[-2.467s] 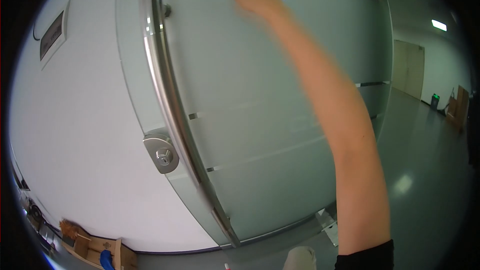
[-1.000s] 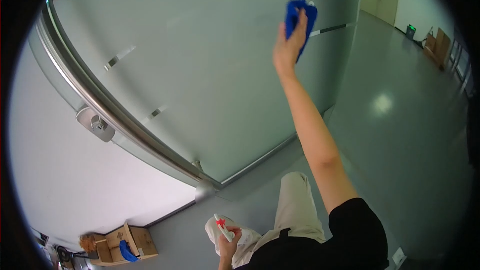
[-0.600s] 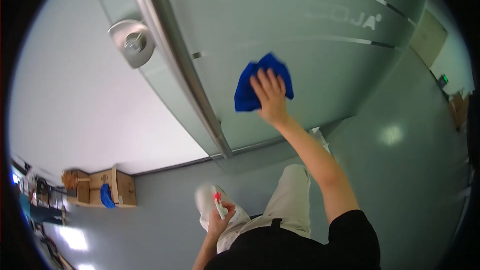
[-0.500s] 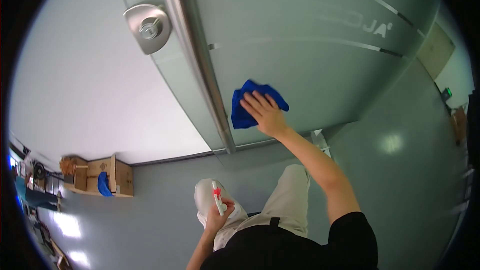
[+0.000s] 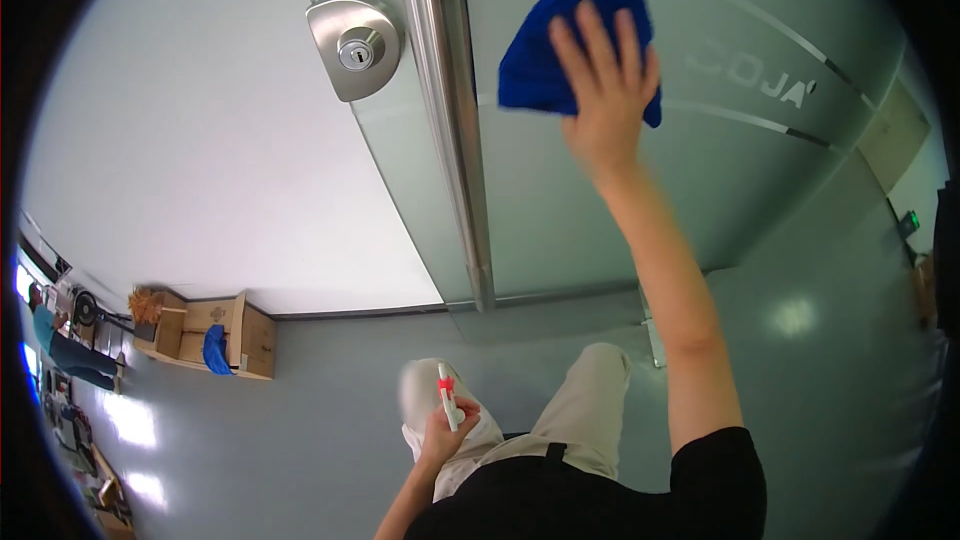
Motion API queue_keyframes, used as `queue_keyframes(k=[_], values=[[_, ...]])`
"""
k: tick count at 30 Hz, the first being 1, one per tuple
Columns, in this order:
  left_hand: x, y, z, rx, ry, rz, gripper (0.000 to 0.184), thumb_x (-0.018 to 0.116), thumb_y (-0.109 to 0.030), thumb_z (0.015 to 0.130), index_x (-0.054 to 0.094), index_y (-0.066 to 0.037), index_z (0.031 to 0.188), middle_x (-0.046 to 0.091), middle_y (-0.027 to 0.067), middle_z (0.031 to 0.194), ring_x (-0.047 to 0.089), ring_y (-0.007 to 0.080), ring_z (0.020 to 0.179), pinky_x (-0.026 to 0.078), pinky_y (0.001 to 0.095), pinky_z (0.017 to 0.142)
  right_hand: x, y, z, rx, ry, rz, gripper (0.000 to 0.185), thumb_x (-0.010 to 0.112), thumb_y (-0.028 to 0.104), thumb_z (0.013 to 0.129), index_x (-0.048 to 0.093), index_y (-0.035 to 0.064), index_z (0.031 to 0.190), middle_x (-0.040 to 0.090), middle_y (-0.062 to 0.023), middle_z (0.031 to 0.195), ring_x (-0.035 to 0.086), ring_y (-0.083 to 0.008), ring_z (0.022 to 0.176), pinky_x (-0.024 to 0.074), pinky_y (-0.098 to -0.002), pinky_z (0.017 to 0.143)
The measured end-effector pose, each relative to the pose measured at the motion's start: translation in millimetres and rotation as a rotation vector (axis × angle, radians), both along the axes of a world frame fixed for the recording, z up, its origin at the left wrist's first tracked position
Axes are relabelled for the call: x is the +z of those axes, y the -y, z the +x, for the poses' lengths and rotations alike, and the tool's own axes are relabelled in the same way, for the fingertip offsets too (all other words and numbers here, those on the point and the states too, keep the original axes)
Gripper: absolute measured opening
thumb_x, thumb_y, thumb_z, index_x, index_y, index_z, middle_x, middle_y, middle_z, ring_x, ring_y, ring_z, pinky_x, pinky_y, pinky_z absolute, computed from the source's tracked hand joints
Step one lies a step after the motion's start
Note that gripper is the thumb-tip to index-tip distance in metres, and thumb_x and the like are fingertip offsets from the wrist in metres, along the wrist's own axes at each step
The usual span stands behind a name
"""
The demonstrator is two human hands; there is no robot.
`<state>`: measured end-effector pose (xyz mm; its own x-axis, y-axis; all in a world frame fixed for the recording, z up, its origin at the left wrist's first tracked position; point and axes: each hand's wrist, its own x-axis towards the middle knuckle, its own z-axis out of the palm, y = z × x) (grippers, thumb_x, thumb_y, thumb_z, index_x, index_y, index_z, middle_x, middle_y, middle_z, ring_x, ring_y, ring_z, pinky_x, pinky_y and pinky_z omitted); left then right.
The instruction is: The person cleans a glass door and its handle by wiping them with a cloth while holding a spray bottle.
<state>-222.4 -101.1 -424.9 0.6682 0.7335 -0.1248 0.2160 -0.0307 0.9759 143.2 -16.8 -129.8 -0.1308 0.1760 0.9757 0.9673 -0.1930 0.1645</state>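
Note:
My right hand (image 5: 608, 90) is raised against the frosted glass door (image 5: 570, 210), its fingers spread over a blue cloth (image 5: 540, 65) and pressing it to the pane. Low in front of my body, my left hand (image 5: 445, 433) is closed round what looks like a spray bottle (image 5: 447, 400), with a white head and a red part. Most of the bottle's body is hidden by the hand. Left of the cloth runs a long metal door handle (image 5: 445, 110), and beyond it sits a metal lock (image 5: 355, 52).
A cardboard box (image 5: 258, 340) with a blue cloth (image 5: 216, 350) over its edge stands on the grey floor (image 5: 330, 410) by the white wall panel (image 5: 220, 160). A person (image 5: 75, 345) stands at the far left. Pale lettering (image 5: 785, 90) marks the glass.
My right hand has moved up the glass with the blue cloth. My left hand still holds the bottle low down. The view has shifted slightly, so the door appears further right.

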Motion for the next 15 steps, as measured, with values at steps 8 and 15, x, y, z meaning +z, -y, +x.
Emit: queue_keyframes(k=[8, 15], values=[[-6.3, -1.9, -0.4, -0.008, -0.004, -0.001, 0.015, 0.07, -0.006, 0.081, 0.064, -0.003, 0.095, 0.065, 0.003, 0.085, 0.062, 0.0118, 0.082, 0.049, 0.0275, 0.075, -163.4, 19.6, -11.6, 0.035, 0.345, -0.587, 0.054, 0.054, 0.014, 0.086, 0.051, 0.0241, 0.138, 0.043, 0.008, 0.148, 0.04, -0.0139, 0.134, 0.0327, -0.0369, 0.105], [-5.7, 0.5, -5.4, 0.008, -0.001, 0.048, 0.016, 0.07, -0.006, 0.081, 0.064, -0.003, 0.095, 0.066, 0.0049, 0.087, 0.062, 0.0143, 0.082, 0.049, 0.0292, 0.076, -116.7, 17.5, -0.5, 0.201, 0.107, -0.337, 0.044, 0.056, 0.007, 0.081, 0.065, 0.0142, 0.124, 0.055, 0.0008, 0.137, 0.051, -0.0233, 0.118, 0.0351, -0.0355, 0.101]])
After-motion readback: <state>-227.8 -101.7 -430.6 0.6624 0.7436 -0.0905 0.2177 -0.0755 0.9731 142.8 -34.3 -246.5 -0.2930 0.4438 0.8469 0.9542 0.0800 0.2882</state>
